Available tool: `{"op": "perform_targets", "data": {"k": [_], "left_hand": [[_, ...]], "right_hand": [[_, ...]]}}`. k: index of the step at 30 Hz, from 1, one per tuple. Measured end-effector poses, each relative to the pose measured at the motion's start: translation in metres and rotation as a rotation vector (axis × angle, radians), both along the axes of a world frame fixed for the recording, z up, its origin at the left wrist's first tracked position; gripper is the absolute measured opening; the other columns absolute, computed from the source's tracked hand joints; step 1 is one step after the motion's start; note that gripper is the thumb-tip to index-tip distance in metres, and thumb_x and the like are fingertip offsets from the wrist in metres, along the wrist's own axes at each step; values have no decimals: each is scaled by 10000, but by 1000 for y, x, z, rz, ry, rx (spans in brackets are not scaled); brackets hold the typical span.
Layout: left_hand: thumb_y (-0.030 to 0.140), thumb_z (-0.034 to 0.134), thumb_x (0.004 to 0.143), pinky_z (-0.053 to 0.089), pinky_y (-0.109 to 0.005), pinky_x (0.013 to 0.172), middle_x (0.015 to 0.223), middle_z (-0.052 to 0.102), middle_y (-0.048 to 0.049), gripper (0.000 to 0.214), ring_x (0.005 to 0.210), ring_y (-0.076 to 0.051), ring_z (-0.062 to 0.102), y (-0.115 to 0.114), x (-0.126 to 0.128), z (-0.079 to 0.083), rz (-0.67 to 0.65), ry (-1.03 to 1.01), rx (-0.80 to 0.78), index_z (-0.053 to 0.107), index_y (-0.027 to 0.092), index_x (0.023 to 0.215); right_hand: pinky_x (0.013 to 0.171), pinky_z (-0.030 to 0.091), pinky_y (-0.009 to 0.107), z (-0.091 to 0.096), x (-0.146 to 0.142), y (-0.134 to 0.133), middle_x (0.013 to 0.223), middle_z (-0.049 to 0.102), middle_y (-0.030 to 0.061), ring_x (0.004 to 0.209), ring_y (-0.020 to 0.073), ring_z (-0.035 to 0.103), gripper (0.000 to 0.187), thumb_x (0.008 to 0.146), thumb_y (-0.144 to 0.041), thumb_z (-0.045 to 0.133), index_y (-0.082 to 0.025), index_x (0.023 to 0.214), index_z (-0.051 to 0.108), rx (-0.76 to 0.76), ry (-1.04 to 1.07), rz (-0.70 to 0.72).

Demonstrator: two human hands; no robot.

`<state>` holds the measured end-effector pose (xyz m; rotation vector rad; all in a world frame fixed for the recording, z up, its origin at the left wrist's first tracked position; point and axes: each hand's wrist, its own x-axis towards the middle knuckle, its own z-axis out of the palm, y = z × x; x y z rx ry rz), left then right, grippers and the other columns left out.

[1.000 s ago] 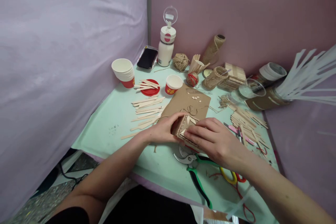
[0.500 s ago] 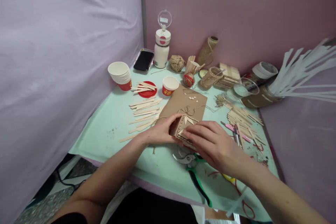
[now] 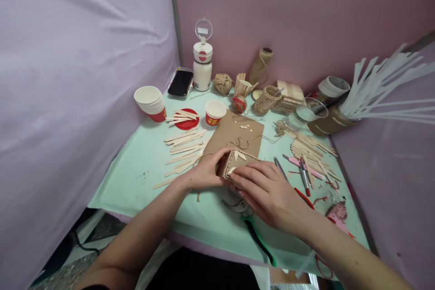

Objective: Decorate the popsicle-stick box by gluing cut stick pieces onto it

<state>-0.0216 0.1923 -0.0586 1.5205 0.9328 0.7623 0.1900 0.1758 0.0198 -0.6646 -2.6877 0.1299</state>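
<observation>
A small brown cardboard craft piece [image 3: 234, 161], edged with twine and decorated with pale leaf shapes, rests at the near middle of the mint-green table [image 3: 142, 163]. My left hand [image 3: 204, 173] grips its left end, fingers curled round it. My right hand [image 3: 268, 192] lies over its near right part, fingers pressed down on it. A brown cardboard sheet [image 3: 234, 136] with small seeds and twine lies just behind. Green-handled pruning shears [image 3: 256, 235] lie under my right hand at the front edge.
Wooden sticks [image 3: 183, 142] lie to the left, more sticks [image 3: 309, 147] and pens [image 3: 302, 170] to the right. Stacked paper cups [image 3: 149, 102], a red lid [image 3: 186, 118], a single cup [image 3: 215, 112], a phone [image 3: 180, 82], a bottle [image 3: 202, 63], twine balls and jars stand behind.
The view has shifted to the right and the scene slid left. My right hand has drawn slightly nearer over the craft piece. My left hand keeps its grip.
</observation>
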Motion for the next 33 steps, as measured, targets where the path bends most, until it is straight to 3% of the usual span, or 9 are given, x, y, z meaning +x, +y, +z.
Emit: {"op": "perform_targets", "data": {"k": [5, 10, 14, 18, 23, 27, 33], "left_hand": [[370, 861, 642, 393, -417, 1121, 1445, 498, -107, 965, 1325, -288, 488, 0, 0, -2, -16, -7, -2, 355, 249, 1454], [383, 874, 637, 288, -467, 1194, 1574, 308, -128, 1109, 1444, -307, 330, -2, -4, -8, 20, -4, 140, 204, 293, 1516], [320, 823, 716, 310, -530, 1168, 1530, 339, -114, 897, 1426, -312, 342, -7, -9, -8, 103, 10, 467, 306, 351, 1448], [217, 742, 784, 401, -552, 1095, 1430, 428, -91, 612, 1339, -294, 446, -13, -9, -5, 134, 3, 679, 453, 359, 1304], [191, 688, 821, 400, -574, 1107, 1443, 404, -79, 439, 1379, -303, 408, -14, -10, -6, 121, 2, 688, 538, 337, 1206], [177, 661, 846, 358, -601, 1136, 1521, 336, -61, 379, 1417, -311, 362, -9, -17, -6, 57, 31, 668, 584, 326, 1186], [121, 615, 875, 403, -570, 1119, 1507, 361, -71, 401, 1397, -308, 396, -4, -27, -5, -29, 96, 724, 619, 346, 1206]], "right_hand": [[851, 483, 433, 2, 9, -10, 1098, 697, 124, 1006, 252, 573, 287, 906, -112, 570, -129, 1192, 590, 5, 150, -105], [864, 470, 454, -1, 27, -22, 1098, 648, 125, 1013, 256, 572, 330, 895, -82, 557, -185, 1208, 574, -2, 297, -357], [926, 469, 498, -19, 41, -34, 1186, 589, 125, 1105, 287, 560, 389, 906, -184, 581, -252, 1286, 536, -48, 387, -590], [1022, 447, 553, -45, 46, -43, 1383, 441, 164, 1313, 344, 429, 690, 858, -407, 671, -265, 1454, 354, -237, 427, -728], [1083, 393, 609, -67, 47, -40, 1517, 306, 173, 1414, 362, 323, 966, 762, -497, 756, -285, 1518, 195, -478, 487, -729], [1116, 351, 611, -74, 49, -36, 1553, 287, 160, 1435, 349, 312, 988, 750, -464, 778, -310, 1522, 180, -579, 553, -677], [1127, 366, 571, -77, 50, -34, 1539, 351, 160, 1393, 321, 408, 959, 776, -392, 770, -306, 1526, 178, -653, 634, -627]]}}
